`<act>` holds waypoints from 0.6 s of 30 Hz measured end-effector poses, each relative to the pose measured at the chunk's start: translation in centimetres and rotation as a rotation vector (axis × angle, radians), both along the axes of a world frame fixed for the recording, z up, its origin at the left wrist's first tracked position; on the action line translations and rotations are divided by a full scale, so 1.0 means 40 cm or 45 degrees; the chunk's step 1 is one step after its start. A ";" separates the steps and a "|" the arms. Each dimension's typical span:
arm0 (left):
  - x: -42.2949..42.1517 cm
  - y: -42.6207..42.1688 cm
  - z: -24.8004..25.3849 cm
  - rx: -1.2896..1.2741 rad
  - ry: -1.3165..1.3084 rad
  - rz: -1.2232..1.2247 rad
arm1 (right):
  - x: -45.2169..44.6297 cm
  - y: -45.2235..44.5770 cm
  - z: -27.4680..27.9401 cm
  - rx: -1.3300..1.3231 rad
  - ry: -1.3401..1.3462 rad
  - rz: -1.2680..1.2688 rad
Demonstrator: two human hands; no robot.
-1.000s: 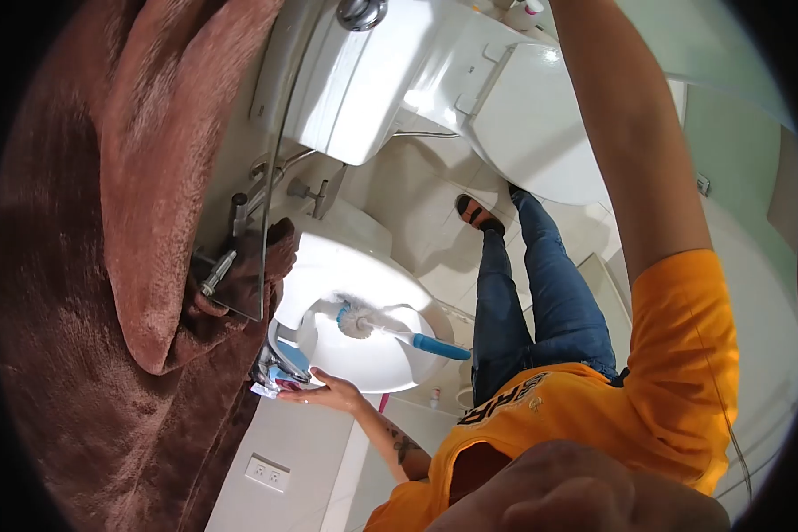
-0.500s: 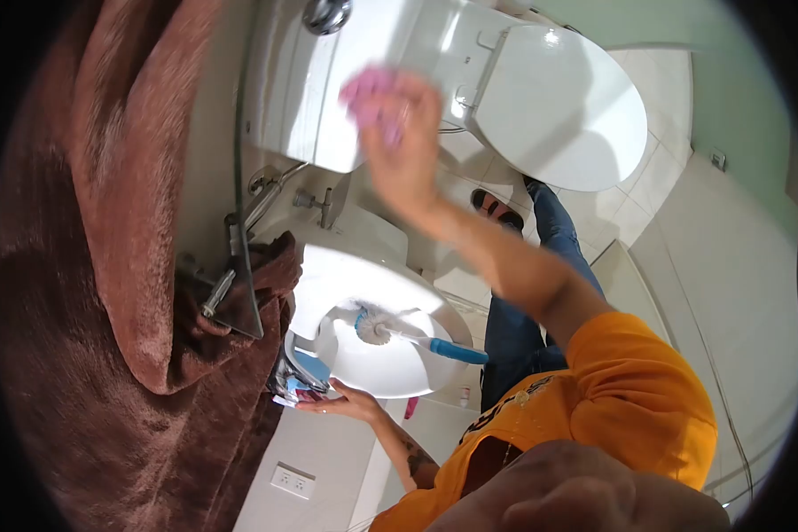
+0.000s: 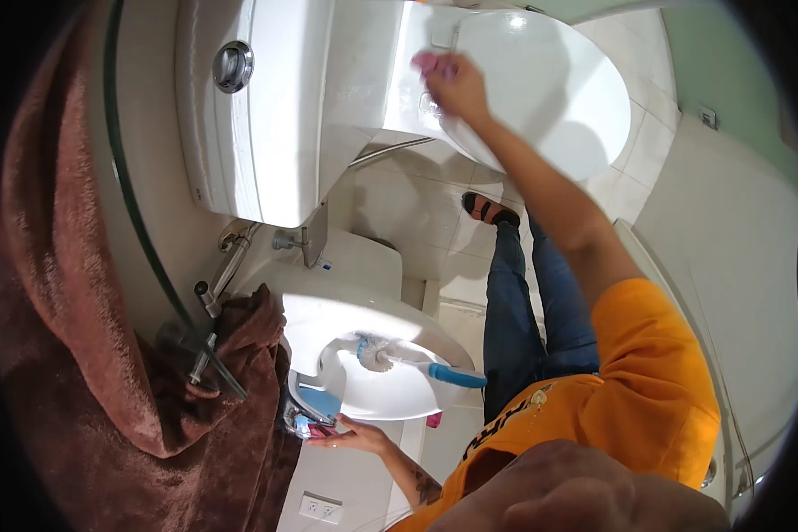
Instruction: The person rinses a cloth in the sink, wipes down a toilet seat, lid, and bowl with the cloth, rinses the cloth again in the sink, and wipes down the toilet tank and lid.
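Observation:
My right hand (image 3: 457, 86) is closed around a crumpled pink cloth (image 3: 430, 64). It is over the hinge end of the white toilet lid (image 3: 550, 97), close to the surface; whether it touches is hard to see. My left hand (image 3: 359, 436), fingers stretched out, is at the far side of the washbasin (image 3: 324, 306). Its fingertips meet small, colourful packaging (image 3: 310, 427) whose kind I cannot make out. Inside the basin rests a toilet brush with white bristles (image 3: 377, 355), its blue handle (image 3: 457, 376) lying over the rim.
The toilet tank (image 3: 266, 151) with a round flush button (image 3: 232, 66) stands at upper left. A glass shelf edge (image 3: 124, 191) and a brown towel (image 3: 89, 355) line the left side. A wall socket (image 3: 320, 508) is at the bottom. A sandalled foot (image 3: 489, 209) stands on the tiles.
My right hand has moved right with the pink cloth, from over the tank side to the toilet lid's hinge end. The view has shifted; my left hand stays by the packaging.

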State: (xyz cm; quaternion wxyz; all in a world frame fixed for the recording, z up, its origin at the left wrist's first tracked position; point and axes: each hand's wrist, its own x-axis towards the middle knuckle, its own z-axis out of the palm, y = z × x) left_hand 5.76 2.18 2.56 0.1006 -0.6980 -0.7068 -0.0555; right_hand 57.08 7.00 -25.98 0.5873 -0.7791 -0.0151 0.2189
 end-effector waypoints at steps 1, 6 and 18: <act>-0.011 -0.001 0.001 -0.016 0.035 0.012 | 0.072 0.015 0.040 -0.071 -0.192 -0.002; 0.000 -0.001 -0.009 0.025 -0.046 0.028 | 0.297 0.149 -0.203 -0.275 -1.073 0.184; 0.024 0.004 -0.012 0.036 0.044 0.131 | -0.020 0.087 -0.209 -0.621 -1.073 1.453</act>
